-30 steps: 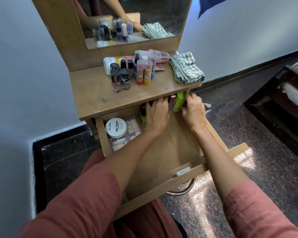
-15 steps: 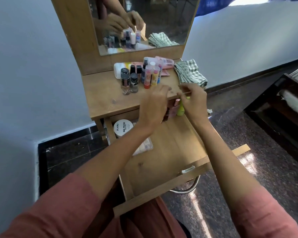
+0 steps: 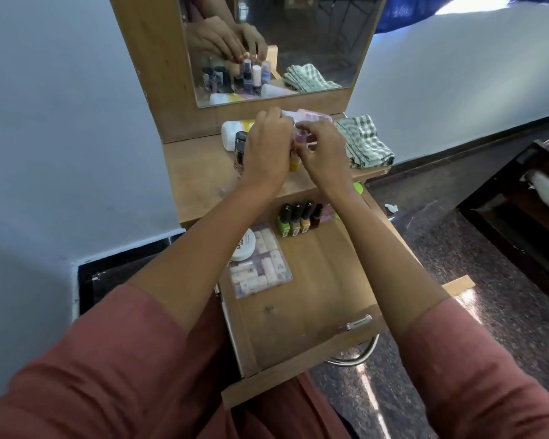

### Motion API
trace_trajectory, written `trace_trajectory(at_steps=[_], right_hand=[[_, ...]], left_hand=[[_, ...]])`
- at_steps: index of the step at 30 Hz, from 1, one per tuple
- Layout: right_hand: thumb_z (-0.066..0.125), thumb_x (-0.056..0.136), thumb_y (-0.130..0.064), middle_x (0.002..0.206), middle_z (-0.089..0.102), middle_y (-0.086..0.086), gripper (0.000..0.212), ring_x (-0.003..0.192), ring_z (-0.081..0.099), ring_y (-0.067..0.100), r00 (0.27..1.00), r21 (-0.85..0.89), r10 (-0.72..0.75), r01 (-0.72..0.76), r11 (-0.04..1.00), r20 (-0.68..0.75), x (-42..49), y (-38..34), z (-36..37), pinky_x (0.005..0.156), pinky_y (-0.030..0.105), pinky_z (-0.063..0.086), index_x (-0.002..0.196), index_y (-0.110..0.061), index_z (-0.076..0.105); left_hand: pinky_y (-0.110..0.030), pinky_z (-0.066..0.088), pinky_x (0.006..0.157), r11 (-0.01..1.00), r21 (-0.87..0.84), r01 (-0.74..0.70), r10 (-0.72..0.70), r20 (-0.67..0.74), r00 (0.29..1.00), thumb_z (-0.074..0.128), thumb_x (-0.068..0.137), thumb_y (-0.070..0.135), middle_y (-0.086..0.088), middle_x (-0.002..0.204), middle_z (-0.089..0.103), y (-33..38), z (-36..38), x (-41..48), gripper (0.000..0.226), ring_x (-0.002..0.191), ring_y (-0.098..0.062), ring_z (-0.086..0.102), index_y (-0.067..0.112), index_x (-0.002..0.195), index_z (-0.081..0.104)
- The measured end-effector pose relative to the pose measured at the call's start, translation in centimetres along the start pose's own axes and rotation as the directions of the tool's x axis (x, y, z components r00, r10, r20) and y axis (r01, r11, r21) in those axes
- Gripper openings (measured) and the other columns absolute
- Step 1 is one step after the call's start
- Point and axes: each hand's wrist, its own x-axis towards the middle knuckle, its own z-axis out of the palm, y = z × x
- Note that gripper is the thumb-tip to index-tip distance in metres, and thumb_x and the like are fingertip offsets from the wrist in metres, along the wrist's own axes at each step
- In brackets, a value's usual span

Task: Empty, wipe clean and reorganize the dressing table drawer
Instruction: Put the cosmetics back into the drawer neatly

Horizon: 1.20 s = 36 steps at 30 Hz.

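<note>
Only "NA" reads on the jar lid (image 3: 244, 248); right hand (image 3: 325, 153) pinches pink tube (image 3: 299, 138), left hand (image 3: 267, 148)'s grip unclear.

Four nail polish bottles (image 3: 295, 220), one white jar (image 3: 244, 247), one clear pouch (image 3: 262, 267), one checked cloth (image 3: 363, 142), one mirror (image 3: 314, 36)

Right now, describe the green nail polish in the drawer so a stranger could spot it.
Find the open wooden drawer below the tabletop. At its back stands a row of black-capped nail polish bottles. You want the green bottle at the left end, the only bright green one, nearest the clear pouch.
</note>
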Motion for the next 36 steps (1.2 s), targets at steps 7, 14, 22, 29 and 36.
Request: trace_trajectory(at_steps=[7, 14, 22, 29, 36], right_hand=[[0.058, 0.075, 0.006, 0.094, 0.069, 0.015, 0.026, 0.086, 0.063, 0.026, 1.0, 0.022, -0.006, 0.006, 1.0, 0.004, -0.1, 0.1, -0.7, 0.079, 0.036, 0.05, 0.099, 0.0, 0.066], [0.06, 0.076, 0.008, 0.096, 0.067, 0.011, 0.029, 0.084, 0.057, 0.015, 0.998, 0.061, 0.014, -0.018, 0.998, 0.062, -1.0, 0.5, -3.0, 0.073, 0.004, 0.041, 0.103, -0.001, 0.066], [0.062, 0.077, 0.008, 0.099, 0.067, 0.015, 0.028, 0.083, 0.057, 0.017, 0.993, -0.013, 0.057, -0.056, 0.998, 0.1, -3.4, 4.0, -6.6, 0.069, -0.002, 0.039, 0.103, -0.001, 0.067], [0.06, 0.074, 0.011, 0.101, 0.063, 0.021, 0.03, 0.089, 0.061, 0.03, 0.982, -0.113, 0.13, -0.115, 0.987, 0.134, -5.5, 7.9, -7.2, 0.081, 0.024, 0.048, 0.101, 0.001, 0.068], [0.055, 0.073, 0.007, 0.097, 0.061, 0.018, 0.027, 0.088, 0.06, 0.033, 0.962, -0.184, 0.232, -0.205, 0.961, 0.141, -6.8, 10.6, -6.4, 0.079, 0.044, 0.05, 0.094, -0.002, 0.069]], left_hand=[[-0.032, 0.044, 0.074, 1.0, 0.016, -0.013, 0.011, 0.109, 0.994, 0.052, 0.088, 0.004, -0.019, 0.11, 0.048, 0.2, 0.1, 0.4, 0.018, 0.098, -0.029, 0.052, -0.003, 0.102, 0.06], [-0.032, 0.046, 0.07, 0.988, -0.152, 0.02, 0.002, 0.142, 0.99, 0.052, 0.086, 0.003, -0.012, 0.085, 0.06, 1.5, -1.1, -0.4, 0.016, 0.079, -0.023, 0.057, 0.001, 0.092, 0.067], [-0.014, 0.041, 0.057, 0.943, -0.323, 0.084, -0.01, 0.225, 0.974, 0.053, 0.089, 0.004, -0.008, 0.085, 0.066, 3.7, 1.3, -2.3, 0.017, 0.063, -0.009, 0.053, 0.003, 0.101, 0.065], [-0.037, 0.051, 0.075, 0.961, -0.272, 0.054, 0.049, 0.357, 0.933, 0.055, 0.088, 0.009, -0.018, 0.091, 0.066, 5.6, 5.7, -4.2, 0.016, 0.085, -0.03, 0.063, -0.001, 0.094, 0.065], [-0.039, 0.052, 0.072, 0.952, -0.27, 0.141, -0.012, 0.428, 0.904, 0.054, 0.087, 0.011, -0.019, 0.089, 0.064, 6.3, 9.5, -4.9, 0.014, 0.083, -0.034, 0.064, -0.002, 0.085, 0.059]])
